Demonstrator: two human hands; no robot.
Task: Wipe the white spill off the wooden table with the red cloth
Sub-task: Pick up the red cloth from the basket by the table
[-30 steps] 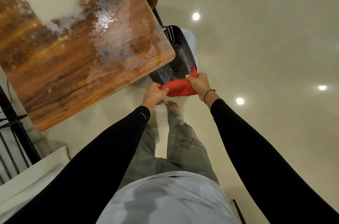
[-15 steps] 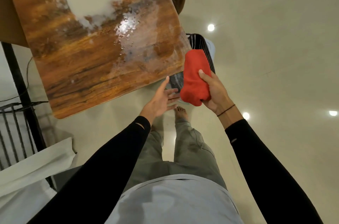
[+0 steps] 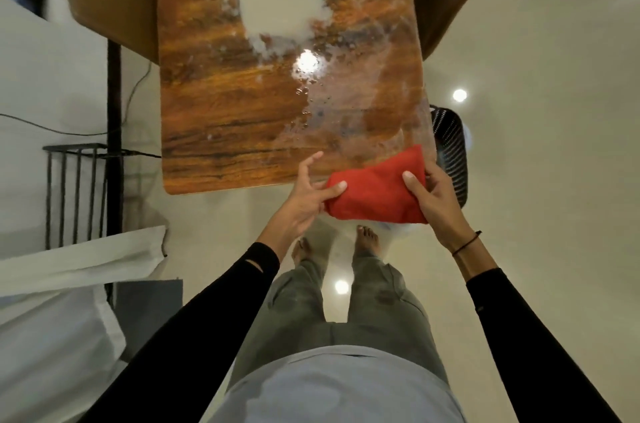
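Red cloth [image 3: 375,192]: bunched into a folded wad, held between both hands at the near right corner of the wooden tabletop [image 3: 242,131]. Its upper part overlaps the tabletop's near edge; its lower part hangs past the edge, above the floor. Whether it rests on the wood cannot be told.

Right hand [image 3: 434,195]: grips the cloth's right end, thumb laid over the top face, fingers wrapped around the far side.

Left hand [image 3: 304,197]: at the cloth's left end, fingertips touching the fabric. The forefinger is raised and spread toward the tabletop, and the hand shows no full clasp; the fingers lie fairly straight.

White spill [image 3: 273,3]: a broad pool on the far half of the tabletop, well apart from the cloth. A wet, glossy smear with droplets runs from the pool toward the near right corner.

Black slatted basket [image 3: 450,152]: on the floor just right of the tabletop, behind the right hand.

The person stands barefoot at the near edge, in black sleeves
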